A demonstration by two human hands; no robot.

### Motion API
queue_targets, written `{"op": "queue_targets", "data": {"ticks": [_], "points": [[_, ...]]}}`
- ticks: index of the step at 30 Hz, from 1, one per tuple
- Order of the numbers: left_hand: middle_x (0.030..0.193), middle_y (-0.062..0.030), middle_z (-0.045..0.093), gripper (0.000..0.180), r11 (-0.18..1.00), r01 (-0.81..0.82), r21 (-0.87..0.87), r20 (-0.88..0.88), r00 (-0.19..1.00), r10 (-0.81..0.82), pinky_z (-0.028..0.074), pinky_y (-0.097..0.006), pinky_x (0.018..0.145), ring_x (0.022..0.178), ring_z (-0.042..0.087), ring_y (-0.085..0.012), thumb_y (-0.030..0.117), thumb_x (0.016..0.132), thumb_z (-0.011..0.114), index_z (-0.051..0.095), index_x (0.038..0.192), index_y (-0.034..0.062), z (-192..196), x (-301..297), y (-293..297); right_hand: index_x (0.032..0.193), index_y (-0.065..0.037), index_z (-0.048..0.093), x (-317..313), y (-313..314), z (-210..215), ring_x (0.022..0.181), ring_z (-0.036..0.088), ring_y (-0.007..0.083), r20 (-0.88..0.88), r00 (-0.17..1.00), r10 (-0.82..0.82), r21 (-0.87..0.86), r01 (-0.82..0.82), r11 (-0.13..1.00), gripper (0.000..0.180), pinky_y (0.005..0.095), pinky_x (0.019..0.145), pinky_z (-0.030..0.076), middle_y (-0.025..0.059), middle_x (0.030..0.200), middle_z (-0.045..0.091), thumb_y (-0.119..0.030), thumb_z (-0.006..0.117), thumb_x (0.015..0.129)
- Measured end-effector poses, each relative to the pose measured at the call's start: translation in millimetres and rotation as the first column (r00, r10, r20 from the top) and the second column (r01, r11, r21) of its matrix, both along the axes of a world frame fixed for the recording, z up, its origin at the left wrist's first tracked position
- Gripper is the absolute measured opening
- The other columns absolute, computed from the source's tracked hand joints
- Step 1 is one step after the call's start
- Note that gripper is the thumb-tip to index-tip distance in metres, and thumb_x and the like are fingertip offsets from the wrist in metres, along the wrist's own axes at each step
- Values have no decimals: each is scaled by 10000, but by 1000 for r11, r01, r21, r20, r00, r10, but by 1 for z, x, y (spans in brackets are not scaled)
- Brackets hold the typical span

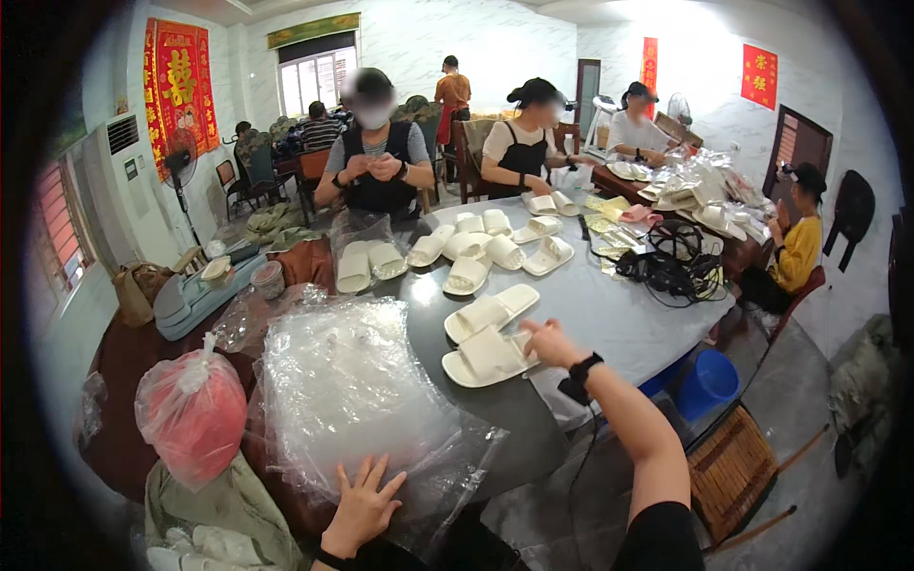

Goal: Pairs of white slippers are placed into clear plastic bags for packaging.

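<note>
My left hand (365,504) lies flat with spread fingers on a stack of clear plastic bags (333,381) near the table's front. Farther right, my right hand (554,343) is at the edge of a white open-toe slipper (487,358), its fingers apart and the index stretched out. Whether the fingertips touch the slipper I cannot tell. Just behind that slipper lies a second white slipper (492,312), side by side with it. Several more white slippers (466,274) are grouped farther back. One pair of slippers (354,268) rests on a clear bag at the back left.
A tied bag with pink contents (195,409) stands at the left edge. Black cables (676,262) pile up on the right side of the grey tabletop (428,328). A blue bin (709,381) and a wooden chair (733,466) stand at right. Co-workers (381,181) sit across the table.
</note>
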State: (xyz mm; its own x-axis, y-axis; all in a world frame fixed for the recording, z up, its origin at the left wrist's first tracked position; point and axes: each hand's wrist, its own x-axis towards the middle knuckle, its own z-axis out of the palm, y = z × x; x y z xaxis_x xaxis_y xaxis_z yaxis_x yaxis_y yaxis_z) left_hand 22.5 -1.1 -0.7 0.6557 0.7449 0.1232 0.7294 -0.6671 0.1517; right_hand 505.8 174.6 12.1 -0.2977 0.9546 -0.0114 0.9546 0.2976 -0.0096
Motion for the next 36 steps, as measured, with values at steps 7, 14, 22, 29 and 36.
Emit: {"op": "queue_targets", "data": {"ticks": [7,14,22,29,36], "points": [[1544,-199,369,597,997,2,-71,190,982,11,200,-795,1055,1439,309,-457,325,859,746,555,1416,226,1,-11,2,822,-181,811,4,60,1,1349,505,314,-489,863,-125,-119,75,990,266,443,1092,398,80,1588,385,22,660,741],[1562,-209,351,652,989,-114,95,6,993,114,169,-784,1073,1445,291,-453,449,807,776,579,1400,263,5,-9,5,1275,-8,594,9,57,-44,1100,594,404,-592,775,-220,-194,128,973,432,426,972,464,229,1131,649,-101,614,853],[1562,-218,358,613,965,-255,62,137,960,245,263,-698,1073,1419,326,-464,425,842,750,585,1398,225,-1,-8,33,982,-121,750,-48,-22,-9,1109,521,338,-492,868,-68,-40,55,998,196,405,989,432,84,1098,582,-85,606,855],[1595,-185,330,542,1000,-24,20,210,977,19,302,-663,1079,1454,285,-461,305,840,770,622,1357,241,29,-23,28,940,-6,647,-19,-67,-10,1004,527,285,-727,683,-65,-31,62,998,88,344,919,431,107,1028,512,-67,616,885],[1562,-168,381,456,988,-142,60,102,986,135,230,-737,1095,1450,305,-441,184,862,733,653,1306,250,5,-45,17,947,-68,677,-26,-83,-44,1115,517,340,-534,841,-87,27,119,993,102,503,941,419,139,1080,543,-99,620,868]]}}
